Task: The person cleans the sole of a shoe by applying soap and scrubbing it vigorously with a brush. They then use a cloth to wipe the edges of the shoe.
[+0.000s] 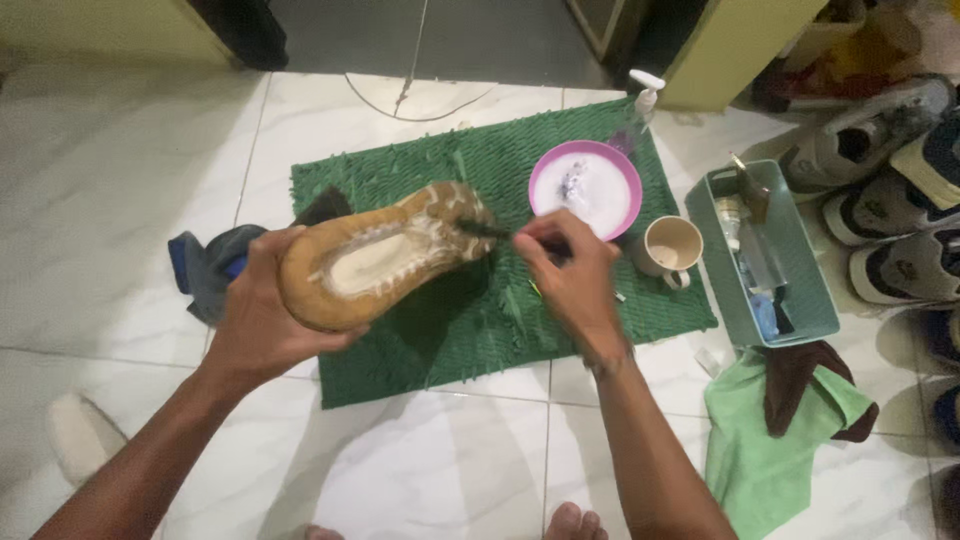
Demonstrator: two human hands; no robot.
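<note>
My left hand (262,318) holds a tan shoe (380,255) sole-up above a green shaggy mat (470,320). The sole is brown with a pale middle and looks wet and foamy near the toe. My right hand (572,272) grips a small dark brush (487,231), and its bristle end touches the toe end of the sole. A pink bowl (587,185) with white foamy liquid sits on the mat just behind my right hand.
A beige mug (672,247) stands right of the bowl. A pump bottle (640,105) is at the mat's far corner. A teal tray (780,255) of supplies, green and brown cloths (775,420), several shoes (890,190) and a blue-grey cloth (205,265) lie around on white tiles.
</note>
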